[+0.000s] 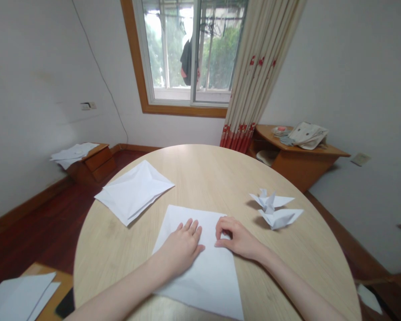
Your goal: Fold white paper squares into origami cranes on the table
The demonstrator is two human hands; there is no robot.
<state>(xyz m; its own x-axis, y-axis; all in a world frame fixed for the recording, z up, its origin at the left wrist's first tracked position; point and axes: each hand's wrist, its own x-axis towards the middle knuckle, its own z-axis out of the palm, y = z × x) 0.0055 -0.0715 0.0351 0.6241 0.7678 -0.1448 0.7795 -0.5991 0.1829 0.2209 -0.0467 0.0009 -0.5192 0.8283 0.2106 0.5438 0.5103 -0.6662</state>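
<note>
A large sheet of white paper (pixel 203 281) lies on the round light-wood table (pixel 116 236), right in front of me. My left hand (pixel 183 243) rests flat on the sheet with its fingers apart. My right hand (pixel 235 236) is curled at the sheet's upper right edge, with thumb and fingers closed around the paper. To the left sits a creased, folded white paper square (pixel 133 191). Two white origami cranes (pixel 270 200) (pixel 279 218) lie to the right of my right hand, not touching it.
Behind the table stand a wooden corner shelf (pixel 297 156) holding a cloth bag (pixel 309 136) and a low wooden drawer unit (pixel 98 162) with white papers on top. More white paper (pixel 18 296) lies on a wooden surface at lower left, beside a dark object (pixel 65 303).
</note>
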